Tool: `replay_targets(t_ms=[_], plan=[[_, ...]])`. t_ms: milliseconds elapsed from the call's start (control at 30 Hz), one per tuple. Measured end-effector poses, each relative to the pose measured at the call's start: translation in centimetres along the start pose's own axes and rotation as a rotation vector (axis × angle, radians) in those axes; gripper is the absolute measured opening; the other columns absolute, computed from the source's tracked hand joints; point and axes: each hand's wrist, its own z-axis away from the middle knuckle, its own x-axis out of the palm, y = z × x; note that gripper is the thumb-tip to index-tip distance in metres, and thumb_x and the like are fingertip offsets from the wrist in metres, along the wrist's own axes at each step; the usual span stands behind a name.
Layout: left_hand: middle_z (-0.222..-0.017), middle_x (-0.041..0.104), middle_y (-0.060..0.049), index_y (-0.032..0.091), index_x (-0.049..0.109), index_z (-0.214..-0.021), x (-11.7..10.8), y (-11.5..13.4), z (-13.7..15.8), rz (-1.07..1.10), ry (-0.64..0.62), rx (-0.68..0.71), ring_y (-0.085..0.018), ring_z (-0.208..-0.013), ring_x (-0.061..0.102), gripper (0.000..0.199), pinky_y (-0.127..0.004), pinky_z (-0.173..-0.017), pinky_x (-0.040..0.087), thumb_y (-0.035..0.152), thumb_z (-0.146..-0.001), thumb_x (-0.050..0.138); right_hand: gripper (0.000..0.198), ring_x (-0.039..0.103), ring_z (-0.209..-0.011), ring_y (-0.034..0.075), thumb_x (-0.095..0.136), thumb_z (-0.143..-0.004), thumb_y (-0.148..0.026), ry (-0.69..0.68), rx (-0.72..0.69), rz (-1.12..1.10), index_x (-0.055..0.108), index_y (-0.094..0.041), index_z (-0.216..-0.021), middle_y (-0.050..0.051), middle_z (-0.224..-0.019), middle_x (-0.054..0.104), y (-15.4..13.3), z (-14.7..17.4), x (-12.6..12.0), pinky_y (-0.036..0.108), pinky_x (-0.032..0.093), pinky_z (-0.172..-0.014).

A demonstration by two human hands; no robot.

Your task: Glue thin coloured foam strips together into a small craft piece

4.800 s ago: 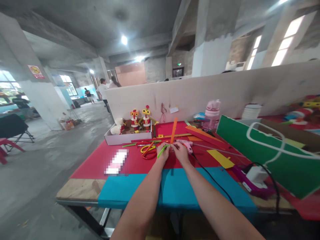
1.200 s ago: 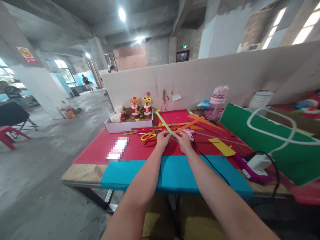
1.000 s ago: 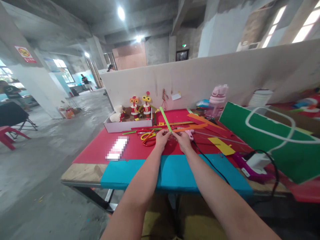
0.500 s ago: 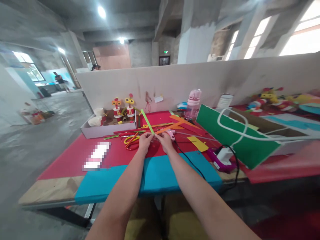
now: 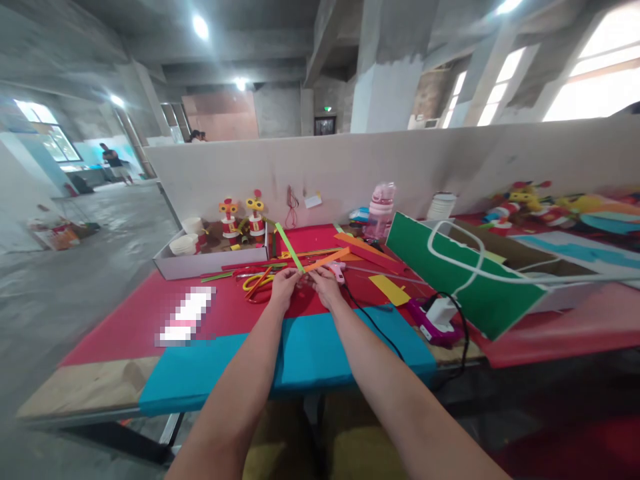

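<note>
My left hand (image 5: 285, 285) pinches the lower end of a light green paper strip (image 5: 289, 245), which slants up and away to the left. Close beside it, my right hand (image 5: 324, 285) is closed on the near end of an orange paper strip (image 5: 330, 257) that runs off to the right. The two strips meet in a V at my fingertips; whether they are joined there I cannot tell. Just past my right hand lies a pink glue gun (image 5: 338, 269) with a black cord. Yellow-handled scissors (image 5: 255, 285) and several coloured strips lie left of my left hand.
A shallow box (image 5: 210, 261) with cups and two small figures stands back left. A purple power strip (image 5: 437, 327) with a white plug sits right, before a green panel (image 5: 455, 273). Behind are a pink bottle (image 5: 381, 210) and a partition (image 5: 340, 160). Blue cloth (image 5: 215, 373) covers the front edge.
The whole view has shifted slightly. My hands stay together at the meeting ends of the strips, and the orange strip shows a little more plainly between them. Nothing has been let go.
</note>
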Motion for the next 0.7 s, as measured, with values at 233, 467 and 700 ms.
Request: replay_targets(t_ms=[233,467,700], plan=[[-0.054,0.062,-0.001,0.013,0.065,-0.069,-0.35,-0.31,-0.26,-0.018,0.031,-0.001,-0.01,-0.045,0.052,0.037,-0.022,-0.045,0.04,0.04,-0.052,0.083,0.038,0.061,-0.068,0.014,0.083,-0.052,-0.043,0.006,0.0,0.053,0.068,-0.019,-0.078,-0.001,-0.073,0.068,0.19,-0.06,-0.15,0.029,0.051,-0.069],[-0.056,0.065,-0.004,0.012,0.07,-0.074,-0.5,-0.27,-0.04,-0.026,0.006,0.008,-0.011,-0.045,0.054,0.038,-0.022,-0.045,0.041,0.041,-0.053,0.083,0.041,0.06,-0.064,0.011,0.084,-0.05,-0.04,0.033,0.015,0.07,0.071,-0.019,-0.081,-0.001,-0.076,0.07,0.19,-0.1,-0.14,0.027,0.051,-0.069],[-0.067,0.07,-0.005,0.013,0.074,-0.076,-1.0,-0.65,-0.73,-0.143,0.033,0.036,-0.014,-0.057,0.06,0.029,-0.024,-0.054,0.047,0.036,-0.058,0.08,0.042,0.064,-0.067,0.014,0.084,-0.049,-0.044,0.044,0.004,0.098,0.072,-0.019,-0.08,0.0,-0.077,0.072,0.15,-0.02,-0.1,0.03,0.053,-0.073]])
